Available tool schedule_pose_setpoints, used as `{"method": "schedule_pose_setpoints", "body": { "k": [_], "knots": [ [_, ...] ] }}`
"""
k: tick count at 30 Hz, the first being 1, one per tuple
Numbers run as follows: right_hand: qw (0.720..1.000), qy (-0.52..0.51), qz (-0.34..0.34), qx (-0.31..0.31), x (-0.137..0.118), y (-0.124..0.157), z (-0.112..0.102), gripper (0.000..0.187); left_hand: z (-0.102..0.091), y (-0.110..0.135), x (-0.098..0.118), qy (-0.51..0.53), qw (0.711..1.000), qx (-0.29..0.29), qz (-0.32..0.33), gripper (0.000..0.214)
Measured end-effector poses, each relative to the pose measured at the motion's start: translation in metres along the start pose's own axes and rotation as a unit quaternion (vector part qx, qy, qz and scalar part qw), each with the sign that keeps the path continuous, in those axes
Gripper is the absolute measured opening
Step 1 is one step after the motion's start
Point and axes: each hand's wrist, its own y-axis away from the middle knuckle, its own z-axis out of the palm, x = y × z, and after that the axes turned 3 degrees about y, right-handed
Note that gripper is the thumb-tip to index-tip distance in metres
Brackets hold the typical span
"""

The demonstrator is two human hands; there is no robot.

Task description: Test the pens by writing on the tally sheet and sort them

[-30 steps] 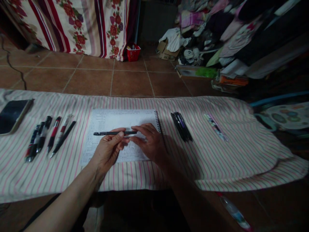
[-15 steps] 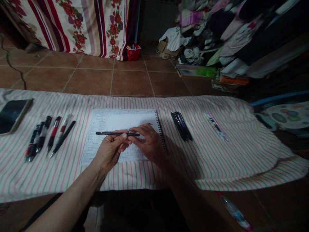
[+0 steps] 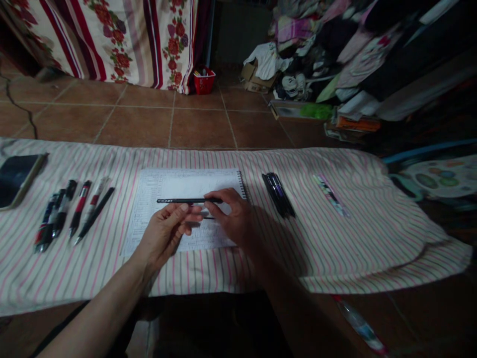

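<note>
Holding the black pen [image 3: 182, 201] level, with a light pinch near its right-hand end, should steady it above the spiral notebook [image 3: 190, 182]. In the head view, the right hand [image 3: 235, 215], angled inward, grasps that end; the left hand [image 3: 164, 227] sits half-curled at the pen's near side, whether touching it I cannot tell.

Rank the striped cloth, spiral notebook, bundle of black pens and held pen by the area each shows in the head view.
Largest to smallest:
1. Striped cloth
2. Spiral notebook, partly covered
3. Bundle of black pens
4. Held pen
</note>
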Motion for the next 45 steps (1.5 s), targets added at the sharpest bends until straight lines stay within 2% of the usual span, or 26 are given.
{"method": "schedule_pose_setpoints", "body": {
  "k": [3, 8, 12, 17, 22, 24, 29, 34, 45],
  "knots": [
    [0.996, -0.048, 0.075, 0.009, 0.002, -0.002, -0.007, 0.009, -0.004, 0.000, 0.006, 0.000, 0.999, 0.036, 0.028, 0.010],
    [0.974, -0.142, 0.173, -0.018, 0.006, -0.005, -0.014, 0.014, -0.014, -0.006, 0.010, -0.031, 0.994, 0.042, 0.093, 0.019],
    [0.956, -0.200, 0.211, -0.049, 0.007, -0.007, -0.016, 0.017, -0.012, -0.003, 0.011, -0.057, 0.991, 0.012, 0.116, 0.031],
    [0.937, -0.237, 0.250, -0.056, 0.006, -0.006, -0.013, 0.022, -0.011, -0.002, 0.005, -0.112, 0.985, -0.034, 0.126, 0.026],
    [0.877, -0.361, 0.316, -0.025, 0.004, -0.007, -0.006, 0.028, -0.011, -0.005, -0.003, -0.164, 0.977, -0.013, 0.139, 0.027],
    [0.865, -0.378, 0.331, -0.020, 0.002, -0.008, -0.004, 0.029, -0.012, -0.004, -0.005, -0.196, 0.969, 0.002, 0.147, 0.024],
    [0.873, -0.344, 0.345, -0.009, -0.002, -0.010, -0.005, 0.030, -0.015, -0.003, -0.012, -0.281, 0.935, -0.002, 0.216, 0.019],
    [0.883, -0.324, 0.339, 0.000, 0.000, -0.009, -0.005, 0.027, -0.017, -0.004, -0.023, -0.258, 0.948, 0.002, 0.188, 0.015],
    [0.892, -0.323, 0.315, -0.003, 0.002, -0.007, -0.002, 0.025, -0.017, -0.004, -0.031, -0.258, 0.953, -0.058, 0.149, 0.024]
  ]
}}
